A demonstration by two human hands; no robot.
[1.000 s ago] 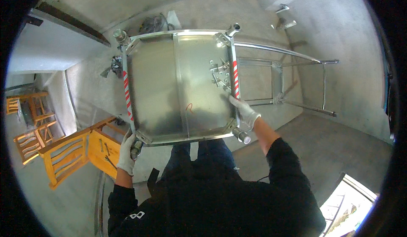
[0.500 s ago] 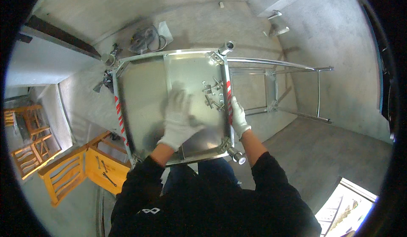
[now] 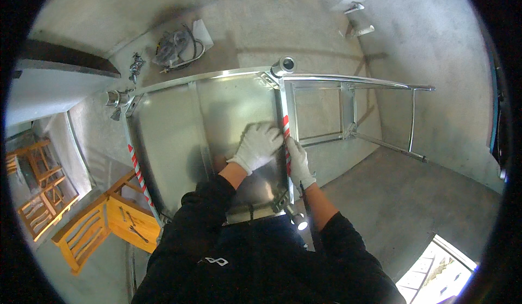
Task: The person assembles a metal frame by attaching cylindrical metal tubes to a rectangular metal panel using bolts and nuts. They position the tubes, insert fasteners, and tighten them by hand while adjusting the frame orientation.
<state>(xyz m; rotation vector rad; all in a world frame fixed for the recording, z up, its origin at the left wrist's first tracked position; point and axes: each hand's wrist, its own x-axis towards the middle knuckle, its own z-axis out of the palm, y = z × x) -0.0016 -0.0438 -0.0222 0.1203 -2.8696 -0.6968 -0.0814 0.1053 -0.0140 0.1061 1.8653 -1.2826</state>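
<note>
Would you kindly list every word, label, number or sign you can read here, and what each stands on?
No words or numbers can be read.
A white looped emblem, without readable letters, is on the black top.
Red-and-white striped markings, without visible lettering, run along two sides of the metal frame.

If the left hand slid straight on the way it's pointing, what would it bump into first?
Probably the red-and-white striped rail of the metal frame, just up and to the right of the left hand. It's hard to tell how high the hand is, so it might pass over.
</note>
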